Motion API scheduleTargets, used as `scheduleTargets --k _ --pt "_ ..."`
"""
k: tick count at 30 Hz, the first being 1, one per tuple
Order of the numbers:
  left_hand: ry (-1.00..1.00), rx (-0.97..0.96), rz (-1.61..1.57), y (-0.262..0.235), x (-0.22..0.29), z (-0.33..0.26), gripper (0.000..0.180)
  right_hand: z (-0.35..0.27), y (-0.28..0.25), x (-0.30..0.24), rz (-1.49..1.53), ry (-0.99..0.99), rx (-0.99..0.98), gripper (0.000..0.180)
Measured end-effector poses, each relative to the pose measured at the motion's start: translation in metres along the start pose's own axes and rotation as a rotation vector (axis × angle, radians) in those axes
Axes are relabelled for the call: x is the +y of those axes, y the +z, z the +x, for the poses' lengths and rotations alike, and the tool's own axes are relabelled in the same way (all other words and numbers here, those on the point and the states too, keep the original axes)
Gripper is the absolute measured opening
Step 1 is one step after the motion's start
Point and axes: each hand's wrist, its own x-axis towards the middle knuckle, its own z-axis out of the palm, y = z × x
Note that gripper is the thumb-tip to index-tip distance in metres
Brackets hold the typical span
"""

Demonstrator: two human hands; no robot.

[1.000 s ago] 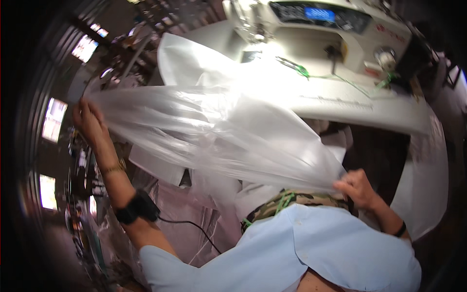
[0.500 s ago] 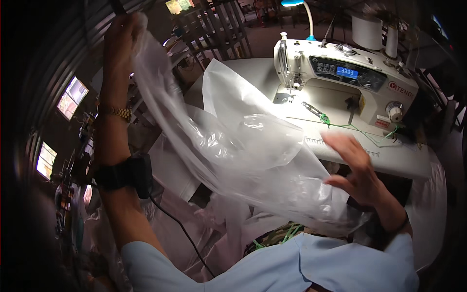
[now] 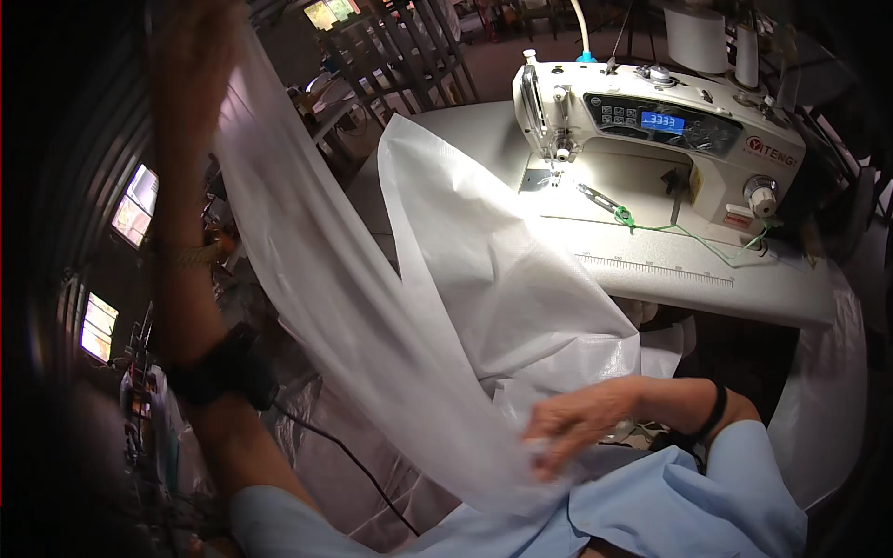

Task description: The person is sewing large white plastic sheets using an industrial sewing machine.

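Note:
A long, translucent plastic film (image 3: 344,316) is stretched slantwise from the upper left down to my lap. High at the upper left, my left hand (image 3: 200,60) is closed on its top end, dim and blurred. My right hand (image 3: 581,420) has its curled fingers on the lower end, just above my lap; motion smears the fingertips. Behind the film, a white woven plastic sheet (image 3: 502,246) lies creased over the near edge of the sewing table, its pointed corner standing up.
A white sewing machine (image 3: 670,130) with a lit display stands at the right on its table (image 3: 679,270). Thread snips (image 3: 600,198) on a green cord lie beside the needle. Thread cones (image 3: 698,42) are behind. A black cable (image 3: 349,456) hangs from my left wrist strap.
My left hand has moved further up and left, drawing the bunched film out long. The right hand has come down from beside the machine table onto the film's lower end.

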Motion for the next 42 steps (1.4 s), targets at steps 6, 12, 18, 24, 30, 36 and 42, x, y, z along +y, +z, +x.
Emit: scheduleTargets --k 6,12,18,24,30,36,42 --pt "-0.600 -0.185 -0.395 0.119 -0.071 -0.093 0.022 -0.074 -0.024 0.028 -0.717 0.532 0.529 0.024" --pt "-0.818 -0.394 -0.723 0.151 -0.076 -0.135 0.013 -0.068 -0.086 0.039 -1.245 0.098 1.464 0.037" --pt "-0.844 -0.448 -0.707 0.172 -0.077 -0.158 0.009 -0.044 -0.117 0.055 -1.205 0.519 1.373 0.036" --pt "-0.786 -0.286 -0.893 0.206 -0.055 -0.185 0.008 -0.065 -0.026 0.045 -0.594 0.037 1.092 0.022" --pt "-0.887 -0.340 -1.369 0.281 0.038 -0.236 0.004 -0.143 0.041 0.126 -0.431 0.467 1.405 0.030" --pt "-0.957 -0.374 -1.253 0.326 0.097 -0.286 0.007 -0.170 0.059 0.076 -0.292 1.032 1.008 0.064" --pt "-0.838 -0.380 -1.208 0.329 0.103 -0.279 0.007 -0.116 0.031 -0.030 -1.573 0.091 1.341 0.041"
